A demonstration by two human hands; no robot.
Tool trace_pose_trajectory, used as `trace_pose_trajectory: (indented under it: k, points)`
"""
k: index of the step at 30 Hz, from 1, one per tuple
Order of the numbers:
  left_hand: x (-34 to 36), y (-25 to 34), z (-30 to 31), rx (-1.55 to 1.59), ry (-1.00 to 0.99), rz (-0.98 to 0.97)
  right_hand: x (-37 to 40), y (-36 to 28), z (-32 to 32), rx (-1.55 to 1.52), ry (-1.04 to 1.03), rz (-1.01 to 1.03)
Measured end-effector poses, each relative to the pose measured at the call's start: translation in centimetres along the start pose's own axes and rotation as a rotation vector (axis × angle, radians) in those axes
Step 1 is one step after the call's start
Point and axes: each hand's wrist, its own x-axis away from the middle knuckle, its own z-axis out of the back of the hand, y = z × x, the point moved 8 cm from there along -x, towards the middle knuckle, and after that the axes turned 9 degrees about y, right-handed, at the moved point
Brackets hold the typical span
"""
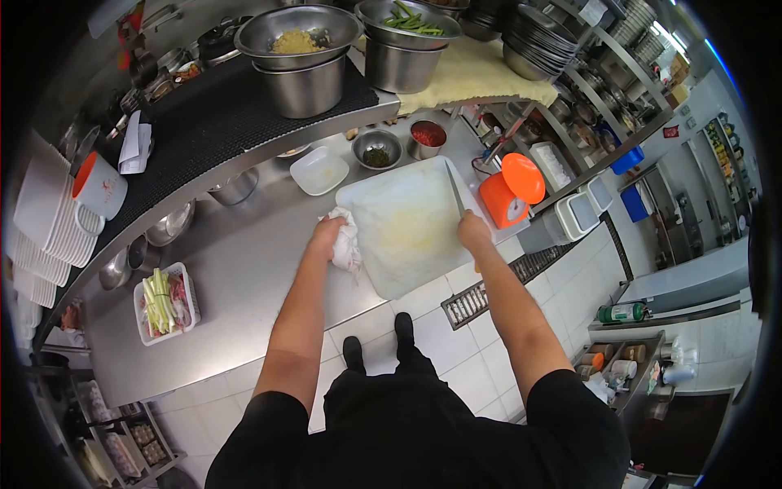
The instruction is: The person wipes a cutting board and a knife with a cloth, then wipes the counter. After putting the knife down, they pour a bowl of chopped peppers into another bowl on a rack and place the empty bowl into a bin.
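The left hand (pixel 327 236) is closed around a crumpled white cloth (pixel 346 244) and presses it against the left edge of the white cutting board (pixel 403 232). The right hand (pixel 474 232) is closed on the handle of a knife (pixel 454 191), whose blade points away from the person along the right edge of the board. The board lies a little slanted on the stainless steel counter (pixel 244 277), and its near corner reaches over the counter's front edge. The work in hand looks like wiping, so I think it is good to steady the board, to move the cloth with flat pressure, and to hold the blade turned away from the cloth hand. Behind the board stand a white plastic container (pixel 319 169), a small steel bowl (pixel 377 149) with dark herbs and a steel cup (pixel 428 136) with something red. An orange kitchen scale (pixel 509 194) is just beside the board on the right. Far left on the counter lies a tray of green stalks (pixel 165 303). The upper shelf (pixel 220 114) carries large steel bowls, one with green beans (pixel 407 20). Below are pale floor tiles (pixel 440 342) and a drain grate (pixel 472 301).
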Motion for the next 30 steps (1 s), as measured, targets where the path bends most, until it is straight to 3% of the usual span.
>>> trace_pose_trajectory:
  k: [4, 5, 10, 17, 20, 24, 26, 30]
  points:
    - [1.0, 0.4, -0.3, -0.031, 0.004, -0.008, 6.1, -7.7, -2.7, 0.002, -0.078, 0.137]
    - [1.1, 0.7, -0.3, -0.047, 0.007, -0.005, 8.6, -10.1, -3.8, 0.034, -0.032, 0.318]
    - [2.1, -0.5, 0.0, 0.069, -0.061, 0.155, 14.2, -14.0, -3.0, -0.029, -0.289, 0.469]
    - [2.0, -1.6, -0.1, 0.011, 0.014, 0.013, 3.4, 1.7, -0.5, -0.026, 0.022, -0.031]
    - [3.4, -0.6, -0.5, 0.012, 0.070, -0.007, 3.2, 1.2, -0.7, -0.063, 0.036, -0.074]
    - [2.6, -1.3, 0.0, -0.013, 0.088, 0.011, 11.4, -9.8, -4.5, -0.007, 0.052, 0.329]
    - [1.5, -1.9, 0.1, 0.015, 0.051, 0.078, 15.6, -14.2, -6.0, -0.035, -0.196, 0.356]
    - [1.7, -2.3, 0.0, 0.114, -0.040, 0.149, 16.1, -14.7, -3.7, -0.066, -0.194, 0.402]
